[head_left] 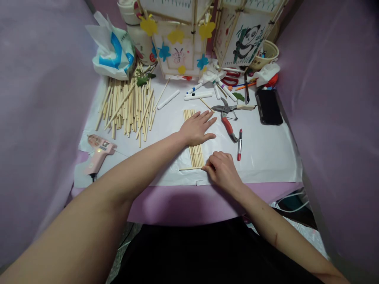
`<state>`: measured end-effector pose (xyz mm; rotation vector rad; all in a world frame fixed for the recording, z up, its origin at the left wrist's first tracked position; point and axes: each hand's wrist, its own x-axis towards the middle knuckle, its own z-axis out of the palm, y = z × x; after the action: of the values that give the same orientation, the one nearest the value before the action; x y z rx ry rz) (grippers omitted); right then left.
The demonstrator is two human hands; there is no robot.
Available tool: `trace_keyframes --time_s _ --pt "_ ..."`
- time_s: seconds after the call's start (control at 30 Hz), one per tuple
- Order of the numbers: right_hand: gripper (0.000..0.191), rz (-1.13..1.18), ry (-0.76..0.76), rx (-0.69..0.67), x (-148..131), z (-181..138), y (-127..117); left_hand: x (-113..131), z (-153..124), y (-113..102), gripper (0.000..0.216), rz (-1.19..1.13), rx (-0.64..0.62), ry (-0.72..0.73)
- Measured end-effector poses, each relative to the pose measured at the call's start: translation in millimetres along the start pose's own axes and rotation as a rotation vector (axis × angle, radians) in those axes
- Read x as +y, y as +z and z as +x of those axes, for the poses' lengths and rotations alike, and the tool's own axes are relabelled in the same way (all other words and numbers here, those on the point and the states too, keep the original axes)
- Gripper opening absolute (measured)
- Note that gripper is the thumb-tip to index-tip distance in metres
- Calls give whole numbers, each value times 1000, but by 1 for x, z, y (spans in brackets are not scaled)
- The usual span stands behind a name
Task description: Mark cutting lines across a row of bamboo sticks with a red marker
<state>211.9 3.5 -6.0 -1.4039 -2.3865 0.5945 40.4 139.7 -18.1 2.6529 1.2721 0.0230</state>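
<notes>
My left hand (pixel 197 128) lies with spread fingers across a row of wooden sticks (pixel 196 157) set side by side, covering their middle. At the near ends of the row a single wooden stick (pixel 189 169) runs crosswise. My right hand (pixel 221 167) has its fingers curled, with thumb and fingertips pinched at the right end of that crosswise stick. To the right of the row are pruning shears (pixel 227 124) with red handles and a red-capped marker (pixel 239 145).
Loose sticks (pixel 124 106) are heaped at the left, above a pink glue gun (pixel 100 154). White markers (pixel 198 96) lie at the back, before paper lanterns (pixel 177 47). A phone (pixel 269 106) rests at right, near a cup (pixel 268 53). A tissue pack (pixel 114 55) stands back left.
</notes>
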Motion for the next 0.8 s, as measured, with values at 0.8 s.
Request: trace_keyframes --time_s 0.8 --pt "19 36 -156 -120 9 3 -5 1 -1 -2 79 18 1 -7"
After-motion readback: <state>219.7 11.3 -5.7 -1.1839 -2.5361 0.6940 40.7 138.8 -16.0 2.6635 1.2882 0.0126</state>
